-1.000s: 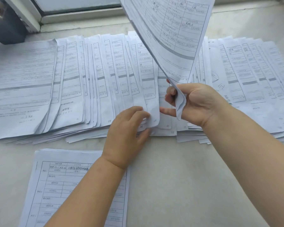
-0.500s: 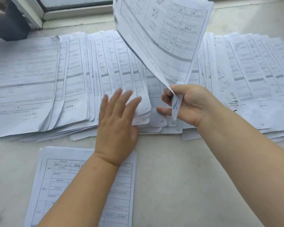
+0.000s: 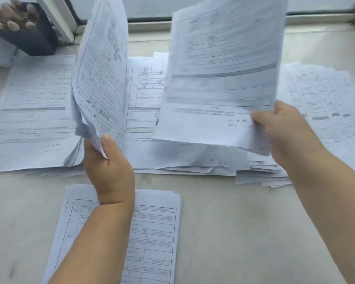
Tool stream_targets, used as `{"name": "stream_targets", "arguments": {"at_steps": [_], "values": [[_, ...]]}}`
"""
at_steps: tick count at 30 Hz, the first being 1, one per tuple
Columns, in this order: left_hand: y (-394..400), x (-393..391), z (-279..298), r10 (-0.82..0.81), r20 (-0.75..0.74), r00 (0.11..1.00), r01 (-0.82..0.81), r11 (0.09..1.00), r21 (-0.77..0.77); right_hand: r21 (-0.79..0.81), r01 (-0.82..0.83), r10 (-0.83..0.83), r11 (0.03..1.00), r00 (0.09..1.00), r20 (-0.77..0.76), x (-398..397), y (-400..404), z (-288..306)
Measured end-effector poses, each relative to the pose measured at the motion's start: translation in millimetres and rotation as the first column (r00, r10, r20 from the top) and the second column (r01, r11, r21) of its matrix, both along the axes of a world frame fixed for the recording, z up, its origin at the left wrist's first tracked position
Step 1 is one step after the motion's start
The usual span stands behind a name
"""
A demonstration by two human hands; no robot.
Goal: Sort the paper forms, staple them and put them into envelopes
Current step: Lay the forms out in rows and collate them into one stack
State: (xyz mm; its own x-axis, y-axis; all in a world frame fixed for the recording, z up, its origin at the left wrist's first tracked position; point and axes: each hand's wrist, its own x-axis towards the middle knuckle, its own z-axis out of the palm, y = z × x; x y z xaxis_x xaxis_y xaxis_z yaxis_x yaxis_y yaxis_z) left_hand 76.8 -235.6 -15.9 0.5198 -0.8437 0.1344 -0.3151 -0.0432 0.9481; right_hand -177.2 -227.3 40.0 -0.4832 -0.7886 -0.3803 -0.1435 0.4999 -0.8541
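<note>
At far left we see a dark container [image 3: 32,35] standing by the window frame [image 3: 55,19], with a flat pile of forms [image 3: 33,111] lying on the pale counter [image 3: 244,232] in front of it. Just right of that, our left hand [image 3: 109,167] grips the bottom edge of a lifted bundle of forms [image 3: 103,78], thumb pressed on its face, the sheets raised steeply and bowed. Near us, under the left forearm, a separate stack of forms [image 3: 158,232] lies flat. Further right, our right hand [image 3: 285,132] pinches the lower right corner of a second raised bundle [image 3: 223,78], thumb across the front, above the middle forms [image 3: 146,95] on the counter. At far right, fanned forms [image 3: 332,103] overlap along the counter.
</note>
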Motion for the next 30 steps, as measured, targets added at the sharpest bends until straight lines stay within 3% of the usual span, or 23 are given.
{"name": "stream_targets", "arguments": {"at_steps": [4,6,8,9,10,12,17,23,26,30], "values": [[-3,5,8,-0.085,0.158,0.984,0.1,0.991,-0.09,0.195,-0.233,0.246,0.953,0.968,-0.045,52,-29,-18],[-6,9,3,-0.338,0.201,0.919,0.352,0.935,-0.038,0.287,-0.279,0.288,0.916,0.958,0.011,65,-33,-30],[-9,10,-8,-0.655,0.27,0.706,0.64,0.753,0.154,0.301,-0.273,0.235,0.914,0.959,0.156,65,-30,-37],[-9,11,-13,-0.765,0.283,0.578,0.705,0.643,0.299,0.286,-0.26,0.198,0.922,0.954,0.227,61,-25,-36],[-9,11,-17,-0.83,0.302,0.47,0.714,0.558,0.424,0.267,-0.242,0.167,0.933,0.947,0.274,55,-20,-35],[-9,11,-20,-0.873,0.326,0.362,0.7,0.485,0.523,0.241,-0.197,0.129,0.95,0.954,0.272,41,-3,-29],[-8,16,-8,-0.892,0.303,0.335,0.73,0.449,0.515,0.218,-0.016,0.008,0.976,0.999,0.04,28,71,-13],[51,50,2,-0.824,0.418,0.383,0.789,0.527,0.315,0.401,-0.239,0.116,0.884,0.945,0.307,94,178,-19],[111,84,4,-0.8,0.43,0.417,0.755,0.569,0.326,0.445,-0.315,0.165,0.838,0.925,0.343,131,217,-29],[207,127,6,-0.824,0.349,0.446,0.744,0.558,0.368,0.412,-0.271,0.129,0.87,0.932,0.34,163,253,-23]]}}
